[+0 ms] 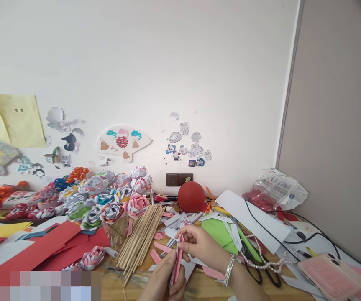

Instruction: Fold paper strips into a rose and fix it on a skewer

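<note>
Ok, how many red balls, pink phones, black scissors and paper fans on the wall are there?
Red ball: 1
Pink phone: 1
Black scissors: 1
Paper fan on the wall: 1
Total: 4

A bundle of wooden skewers lies just left of the left hand, with paper flowers crowded behind it. Beside the right hand, scissors, a black cable and a pink phone clutter the way. Only a bare strip of table by the wrists lies open.
</note>
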Available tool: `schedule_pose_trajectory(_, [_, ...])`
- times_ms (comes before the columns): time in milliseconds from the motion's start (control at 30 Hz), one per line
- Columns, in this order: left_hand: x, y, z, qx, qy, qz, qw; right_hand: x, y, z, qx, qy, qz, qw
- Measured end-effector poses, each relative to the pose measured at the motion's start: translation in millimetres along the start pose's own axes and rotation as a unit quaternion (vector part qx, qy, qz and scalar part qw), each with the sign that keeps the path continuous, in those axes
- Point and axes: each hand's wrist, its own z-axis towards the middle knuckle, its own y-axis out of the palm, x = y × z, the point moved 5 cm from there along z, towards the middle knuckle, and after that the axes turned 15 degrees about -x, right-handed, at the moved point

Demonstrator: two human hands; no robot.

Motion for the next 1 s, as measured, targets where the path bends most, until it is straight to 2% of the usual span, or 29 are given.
schedule_pose_trajectory(300, [-2.9, -5.0, 3.5, 0.023, 0.008, 0.063, 0.998, 1.6, 2.7, -0.2, 0.012, 0.008, 0.007, 1.000])
schedule_pose_trajectory(433, [-1.5, -6.6, 5.1, 0.009, 0.017, 0.079, 0.997, -3.8, 3.7, -0.8, 0.013, -0.012, 0.006, 1.000])
schedule_pose_trajectory(567, [-0.2, -6.9, 5.9, 0.002, 0.017, 0.078, 0.997, -7.1, 4.2, -1.1, 0.015, -0.016, 0.034, 0.999])
schedule_pose_trajectory(733, [4.1, 3.1, 2.5, -0.015, 0.004, 0.064, 0.998, -3.0, 3.8, -1.3, 0.006, -0.004, 0.082, 0.997])
schedule_pose_trajectory(867, [7.6, 6.8, -0.5, -0.006, -0.002, 0.057, 0.998, 0.9, 3.1, -0.4, 0.020, 0.000, 0.074, 0.997])
schedule_pose_trajectory(1000, [5.8, 2.7, 0.5, -0.003, -0.007, 0.063, 0.998, 2.6, 5.9, 2.2, 0.026, -0.008, 0.050, 0.998])
